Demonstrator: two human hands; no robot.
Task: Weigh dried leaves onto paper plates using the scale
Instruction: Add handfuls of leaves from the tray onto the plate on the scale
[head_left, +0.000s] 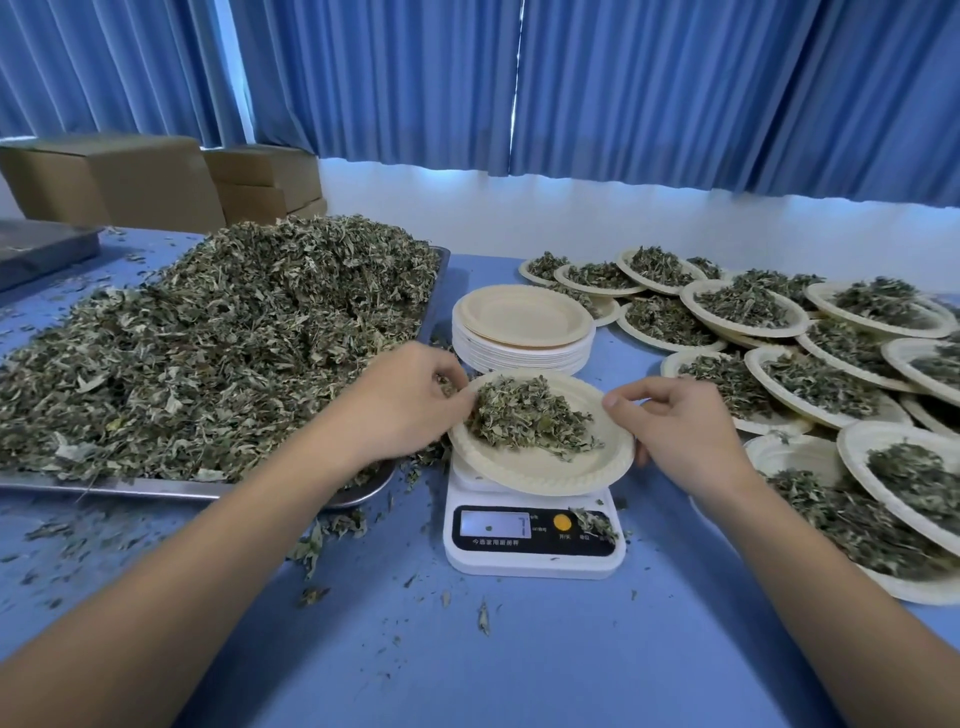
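Note:
A white digital scale stands on the blue table in the middle. On it rests a paper plate carrying a heap of dried leaves. My left hand is at the plate's left rim, fingers pinched on a few leaves beside the heap. My right hand grips the plate's right rim between thumb and fingers. A big mound of dried leaves fills a metal tray on the left. A stack of empty paper plates stands just behind the scale.
Several filled plates overlap across the right side of the table. Loose leaf bits litter the blue tabletop near the scale and on its panel. Cardboard boxes stand at the back left before blue curtains.

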